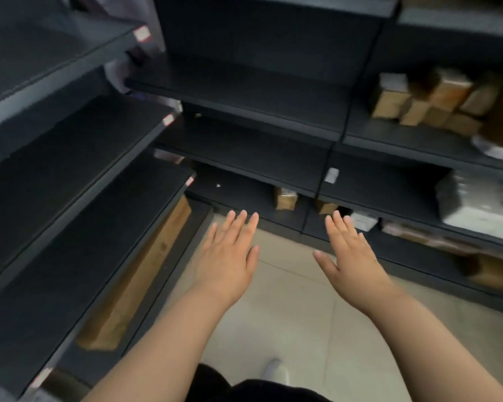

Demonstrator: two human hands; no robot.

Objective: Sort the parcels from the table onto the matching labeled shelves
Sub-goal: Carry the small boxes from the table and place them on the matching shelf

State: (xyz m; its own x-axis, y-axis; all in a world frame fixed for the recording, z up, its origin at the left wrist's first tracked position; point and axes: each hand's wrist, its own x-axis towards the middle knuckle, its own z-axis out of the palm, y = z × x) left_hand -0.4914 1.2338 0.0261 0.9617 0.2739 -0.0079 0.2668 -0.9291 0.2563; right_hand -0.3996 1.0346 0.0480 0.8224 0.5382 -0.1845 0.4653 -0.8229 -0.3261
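Note:
Both of my hands are stretched out in front of me over the floor, fingers straight, holding nothing. My left hand [230, 253] is near the corner where two dark shelf units meet. My right hand [350, 250] hovers in front of the lower shelves [375, 181] on the right. Brown cardboard parcels [436, 100] stand in a group on an upper right shelf. A white bagged parcel [479, 204] lies one shelf below. A small brown box [285, 198] sits on the low shelf beyond my fingers. No table is in view.
Dark shelves [70, 175] on the left carry small labels [142, 33] on their edges. A long cardboard box [140, 280] lies on the bottom left shelf. A white label [331, 174] marks the middle shelf edge. Pale tiled floor [296, 314] lies below, with my white shoe [275, 369] on it.

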